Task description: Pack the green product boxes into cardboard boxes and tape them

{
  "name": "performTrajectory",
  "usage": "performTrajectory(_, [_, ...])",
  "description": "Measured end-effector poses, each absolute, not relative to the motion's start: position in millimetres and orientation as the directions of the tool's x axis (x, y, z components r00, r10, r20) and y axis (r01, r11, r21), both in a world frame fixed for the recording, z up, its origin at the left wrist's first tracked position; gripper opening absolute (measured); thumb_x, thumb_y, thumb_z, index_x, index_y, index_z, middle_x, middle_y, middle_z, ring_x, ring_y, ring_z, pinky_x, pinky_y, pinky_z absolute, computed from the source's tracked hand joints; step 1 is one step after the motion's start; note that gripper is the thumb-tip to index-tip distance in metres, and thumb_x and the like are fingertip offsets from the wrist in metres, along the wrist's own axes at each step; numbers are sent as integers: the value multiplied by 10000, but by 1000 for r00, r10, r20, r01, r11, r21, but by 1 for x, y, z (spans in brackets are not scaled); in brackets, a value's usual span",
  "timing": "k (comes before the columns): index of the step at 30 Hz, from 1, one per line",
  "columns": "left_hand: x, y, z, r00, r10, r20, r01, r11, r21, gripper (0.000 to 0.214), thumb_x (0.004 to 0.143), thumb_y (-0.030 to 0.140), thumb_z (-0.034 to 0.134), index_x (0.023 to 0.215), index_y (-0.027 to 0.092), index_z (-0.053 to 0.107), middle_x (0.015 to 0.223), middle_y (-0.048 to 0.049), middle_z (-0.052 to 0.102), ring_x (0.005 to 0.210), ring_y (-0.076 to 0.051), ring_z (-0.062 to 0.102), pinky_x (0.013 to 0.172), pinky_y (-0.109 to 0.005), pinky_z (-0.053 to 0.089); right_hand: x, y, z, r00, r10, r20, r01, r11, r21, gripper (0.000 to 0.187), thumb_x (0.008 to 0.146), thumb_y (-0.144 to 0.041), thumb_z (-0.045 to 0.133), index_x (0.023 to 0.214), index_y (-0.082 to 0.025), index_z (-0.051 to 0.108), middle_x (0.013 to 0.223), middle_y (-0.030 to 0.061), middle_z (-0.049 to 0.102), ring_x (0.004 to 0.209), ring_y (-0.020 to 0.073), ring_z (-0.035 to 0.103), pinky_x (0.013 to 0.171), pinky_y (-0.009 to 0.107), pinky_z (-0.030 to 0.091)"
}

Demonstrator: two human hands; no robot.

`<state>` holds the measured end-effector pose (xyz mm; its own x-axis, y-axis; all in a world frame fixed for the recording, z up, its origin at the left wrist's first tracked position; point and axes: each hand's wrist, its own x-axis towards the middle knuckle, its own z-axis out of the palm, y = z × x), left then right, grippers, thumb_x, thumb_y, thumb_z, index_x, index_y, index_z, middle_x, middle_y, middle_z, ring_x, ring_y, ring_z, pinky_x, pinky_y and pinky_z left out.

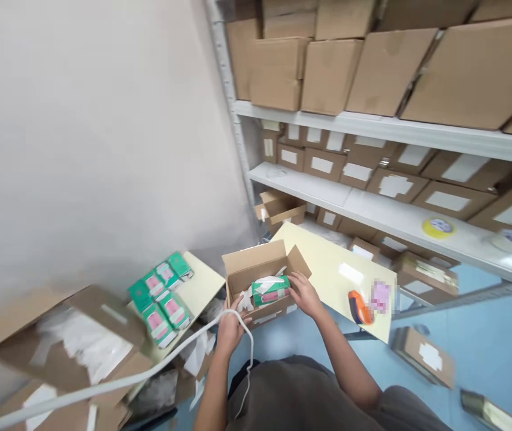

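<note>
An open cardboard box (256,257) stands at the middle of the table, flaps raised. A small green box (262,289) with a pink panel and a white strip across it sits tilted in its opening. My right hand (304,293) closes its fingers on the green box's right end. My left hand (230,330) grips the carton's front left edge, its thumb outside and fingertips by crumpled white paper (245,299). A white cable (202,330) passes in front of the left hand and partly hides it.
Several green boxes (166,323) lie on the table's left part. An orange and dark tool (360,307) and a blurred pink item (380,296) rest on the pale tabletop (314,257). Shelves (341,120) of cartons rise behind. At lower left a large carton (26,353) holds white wrapping.
</note>
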<state>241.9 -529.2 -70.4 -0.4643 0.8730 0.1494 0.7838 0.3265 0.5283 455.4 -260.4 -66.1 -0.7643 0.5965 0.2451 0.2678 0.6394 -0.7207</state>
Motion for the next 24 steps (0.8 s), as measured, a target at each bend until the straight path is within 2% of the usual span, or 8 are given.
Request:
performTrajectory(4, [233,-449,-72,-342,929,143,809,213,548,201,960,324,693,825,234,811,1619,-85,625,1647,-439,357,1348,-687,356,481,-226,-73,-651,713,260,358,590,-724,472,1052,-286,616,1515,-249,700,1656,149,585,1613,370,460,1329,646,409])
performTrajectory(8, [215,-381,-89,-214,968,130,811,102,576,210,978,318,669,841,257,816,1576,-68,654,1613,-414,420,1361,-697,319,487,-199,-83,-562,792,240,434,529,-729,497,1024,-253,656,1519,-269,694,1692,137,549,1658,364,393,1334,652,396])
performTrajectory(13, [182,-281,-111,13,996,86,799,-62,598,183,952,279,679,849,223,820,1588,-104,642,1573,-430,472,1368,-738,256,492,-166,-91,-373,904,210,568,401,-719,474,1027,-242,635,1495,-259,711,1672,148,566,1633,353,438,1329,632,406])
performTrajectory(19, [154,-155,-131,256,965,47,713,-222,665,93,901,275,767,816,250,797,1570,-96,661,1678,-432,320,1362,-769,246,496,-148,-92,-152,984,98,683,176,-709,457,982,-250,657,1429,-269,754,1600,142,635,1542,335,552,1284,588,469])
performTrajectory(22, [147,-116,-141,299,954,7,701,-225,677,69,890,264,790,827,242,807,1627,-101,618,1695,-449,279,1370,-737,252,492,-150,-99,-17,999,45,681,44,-731,465,938,-248,654,1389,-250,767,1529,147,686,1474,332,612,1254,576,496])
performTrajectory(24, [144,-102,-145,286,958,-10,704,-203,680,66,886,276,799,926,238,836,1684,-104,564,1706,-465,240,1369,-703,274,486,-154,-105,97,995,35,638,-35,-769,464,925,-276,643,1373,-246,763,1454,148,726,1425,336,642,1191,572,548])
